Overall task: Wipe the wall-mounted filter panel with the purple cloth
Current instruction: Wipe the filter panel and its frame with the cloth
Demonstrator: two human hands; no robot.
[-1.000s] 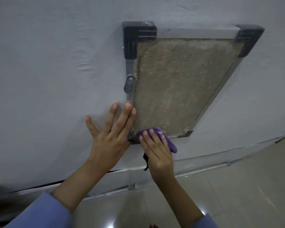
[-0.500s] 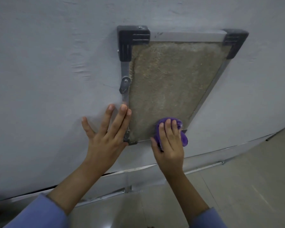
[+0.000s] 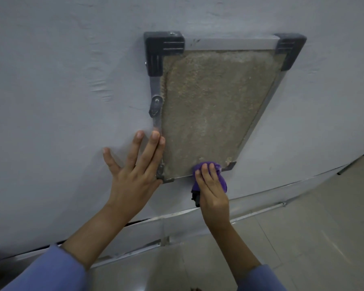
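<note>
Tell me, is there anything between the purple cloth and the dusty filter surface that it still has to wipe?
Nothing visible. The right hand presses the purple cloth on the bottom edge of the filter panel, near its lower right corner. The left hand lies flat beside the left frame, off the filter surface.

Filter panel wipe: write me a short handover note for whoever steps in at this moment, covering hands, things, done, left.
Left hand: open, flat on the wall, fingertips on the left edge of the filter panel.
Right hand: presses the bunched purple cloth on the panel's bottom frame edge, near the lower right corner.
Done: cannot tell how much has been wiped; the filter mat looks brown and dusty throughout.
Left: wipe the mat face, the side and top frame rails and the dark corner caps.
</note>
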